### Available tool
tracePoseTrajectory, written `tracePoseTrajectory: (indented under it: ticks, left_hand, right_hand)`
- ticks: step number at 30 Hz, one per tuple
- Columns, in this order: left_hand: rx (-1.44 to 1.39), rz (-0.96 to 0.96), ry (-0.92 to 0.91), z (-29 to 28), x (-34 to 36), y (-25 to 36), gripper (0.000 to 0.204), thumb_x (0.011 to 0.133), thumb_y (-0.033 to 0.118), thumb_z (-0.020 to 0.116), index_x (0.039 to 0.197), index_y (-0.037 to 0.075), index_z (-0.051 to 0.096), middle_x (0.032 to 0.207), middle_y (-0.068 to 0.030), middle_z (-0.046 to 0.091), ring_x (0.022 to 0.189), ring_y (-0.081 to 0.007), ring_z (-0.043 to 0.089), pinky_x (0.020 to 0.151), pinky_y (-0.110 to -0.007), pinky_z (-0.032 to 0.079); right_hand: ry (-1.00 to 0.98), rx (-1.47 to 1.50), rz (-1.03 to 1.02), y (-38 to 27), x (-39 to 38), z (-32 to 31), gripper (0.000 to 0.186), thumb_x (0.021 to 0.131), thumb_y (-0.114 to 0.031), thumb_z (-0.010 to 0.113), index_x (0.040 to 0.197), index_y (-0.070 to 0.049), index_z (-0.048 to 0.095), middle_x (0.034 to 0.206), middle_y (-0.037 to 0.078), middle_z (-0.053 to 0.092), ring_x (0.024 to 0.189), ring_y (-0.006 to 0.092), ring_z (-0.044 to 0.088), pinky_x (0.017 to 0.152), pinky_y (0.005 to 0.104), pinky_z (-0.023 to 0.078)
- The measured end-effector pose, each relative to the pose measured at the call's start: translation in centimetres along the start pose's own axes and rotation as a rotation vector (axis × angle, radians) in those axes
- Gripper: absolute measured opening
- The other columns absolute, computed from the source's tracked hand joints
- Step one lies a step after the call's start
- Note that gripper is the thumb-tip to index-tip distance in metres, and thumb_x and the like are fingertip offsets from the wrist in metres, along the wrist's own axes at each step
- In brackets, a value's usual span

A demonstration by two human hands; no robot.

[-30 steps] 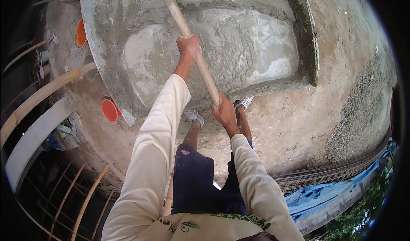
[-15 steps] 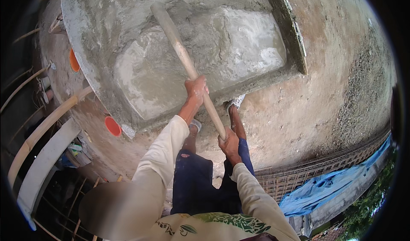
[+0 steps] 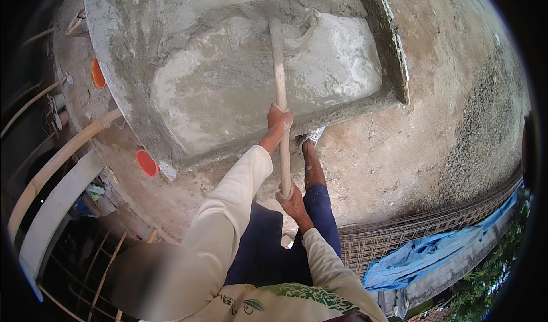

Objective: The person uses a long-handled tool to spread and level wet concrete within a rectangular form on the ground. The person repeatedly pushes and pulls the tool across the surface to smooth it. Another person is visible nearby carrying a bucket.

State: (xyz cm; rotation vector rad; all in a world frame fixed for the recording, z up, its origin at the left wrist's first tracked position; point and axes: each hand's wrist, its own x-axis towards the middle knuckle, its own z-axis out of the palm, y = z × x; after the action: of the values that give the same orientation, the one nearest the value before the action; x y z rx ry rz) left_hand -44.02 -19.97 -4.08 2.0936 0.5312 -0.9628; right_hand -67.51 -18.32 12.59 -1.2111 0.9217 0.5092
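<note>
My left hand (image 3: 279,119) is wrapped round the middle of a long wooden handle (image 3: 278,65). Lower down, close to my body, my right hand (image 3: 293,201) grips the same handle near its butt end. The handle's far end reaches into wet grey cement mix (image 3: 222,82), and whatever tool head it carries is hidden there. This mix lies in a wide, shallow mixing trough with a cement-crusted right wall (image 3: 394,51). Paler, watery cement covers the right part and the left edge of the mix.
Two orange buckets (image 3: 147,163) stand left of the trough. A bamboo pole (image 3: 60,156) slants along the left side. Gravel (image 3: 482,116) is spread on the ground at right. Stacked wire mesh (image 3: 394,239) and a blue tarp (image 3: 416,259) lie at lower right.
The far end of the handle has swung right through the mix, bringing it nearly upright in view. My left hand moved right; my right hand shifted slightly left and down. Both keep their hold.
</note>
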Motion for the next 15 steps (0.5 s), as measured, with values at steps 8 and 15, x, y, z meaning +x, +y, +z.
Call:
tracePoseTrajectory:
  ticks: [8,15]
  left_hand:
    - [-0.134,-0.056,0.143,-10.3,-5.8,-7.7,0.026,0.090,0.008,0.069,0.107,0.001,0.051,0.068,-0.0045,0.055,0.044,-0.0164,0.055,0.037,-0.034,0.044]
    - [-0.145,0.342,0.377,-28.7,8.1,1.9,0.033,0.087,0.012,0.073,0.107,-0.005,0.054,0.077,-0.0143,0.064,0.056,-0.0238,0.065,0.049,-0.038,0.052]
  right_hand:
    - [-0.116,-0.057,-0.083,3.0,-6.2,5.7,0.030,0.089,-0.011,0.069,0.116,-0.003,0.058,0.087,0.012,0.065,0.078,0.0235,0.067,0.075,0.0359,0.054]
    - [-0.036,-0.284,-0.330,-5.0,11.4,18.8,0.042,0.088,-0.013,0.069,0.128,-0.003,0.057,0.095,0.025,0.069,0.096,0.0468,0.070,0.085,0.0475,0.054]
